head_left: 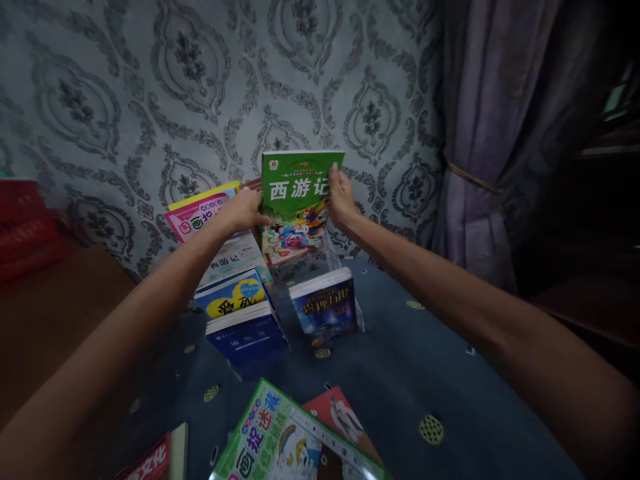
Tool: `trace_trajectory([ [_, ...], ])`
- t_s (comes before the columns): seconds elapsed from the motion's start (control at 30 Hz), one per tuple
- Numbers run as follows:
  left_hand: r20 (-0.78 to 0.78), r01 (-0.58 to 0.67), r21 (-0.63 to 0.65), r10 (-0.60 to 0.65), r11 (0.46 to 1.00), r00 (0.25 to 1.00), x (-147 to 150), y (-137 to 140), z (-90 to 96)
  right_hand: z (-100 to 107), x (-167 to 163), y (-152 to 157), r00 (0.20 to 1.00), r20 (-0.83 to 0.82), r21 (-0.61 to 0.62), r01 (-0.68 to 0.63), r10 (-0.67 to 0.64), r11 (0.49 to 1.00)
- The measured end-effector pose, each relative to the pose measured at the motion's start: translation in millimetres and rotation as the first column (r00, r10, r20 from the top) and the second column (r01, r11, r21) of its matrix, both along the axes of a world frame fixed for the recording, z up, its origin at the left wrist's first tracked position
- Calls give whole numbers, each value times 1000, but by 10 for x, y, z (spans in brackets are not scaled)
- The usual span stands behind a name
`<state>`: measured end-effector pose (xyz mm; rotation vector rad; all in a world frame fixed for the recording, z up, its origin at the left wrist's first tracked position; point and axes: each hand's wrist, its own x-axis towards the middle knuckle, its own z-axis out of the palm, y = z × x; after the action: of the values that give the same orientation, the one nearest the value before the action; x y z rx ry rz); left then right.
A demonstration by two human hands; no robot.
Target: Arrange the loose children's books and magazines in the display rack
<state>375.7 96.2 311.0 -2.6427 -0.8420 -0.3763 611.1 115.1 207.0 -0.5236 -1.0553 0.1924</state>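
Note:
A green picture book [295, 173] with white Chinese title characters stands upright near the wall. My right hand [343, 195] grips its right edge, thumb on the cover. At its left edge is my left hand [246, 211], closed, with the thumb lying over the front of the cover; its other fingertips are partly hidden. Just behind the left hand, a pink and yellow book [200, 208] and a brown book [251, 185] show. Below the green book, a dark blue book [327, 303] stands in a clear holder [360, 319].
A left row holds a pale book [233, 260], a blue-yellow book [233, 297] and a navy book [247, 343]. In front lie a green-edged book [273, 433], a red book [340, 413] and another red-covered book [153, 460]. A red basket [30, 230] sits left, a curtain [475, 133] right.

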Motion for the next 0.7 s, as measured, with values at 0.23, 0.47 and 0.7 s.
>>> trace_trajectory([
  [0.23, 374, -171, 65, 135, 983, 917, 16, -123, 41, 126, -36, 90, 985, 174, -132, 17, 6, 991],
  [0.47, 238, -275, 410, 189, 870, 953, -92, -298, 169, 128, 20, 176, 919, 341, -128, 255, -199, 958],
  [0.7, 37, -277, 325, 280, 904, 959, -85, -129, 401, -3, -133, 148, 985, 106, -276, -103, 137, 956],
])
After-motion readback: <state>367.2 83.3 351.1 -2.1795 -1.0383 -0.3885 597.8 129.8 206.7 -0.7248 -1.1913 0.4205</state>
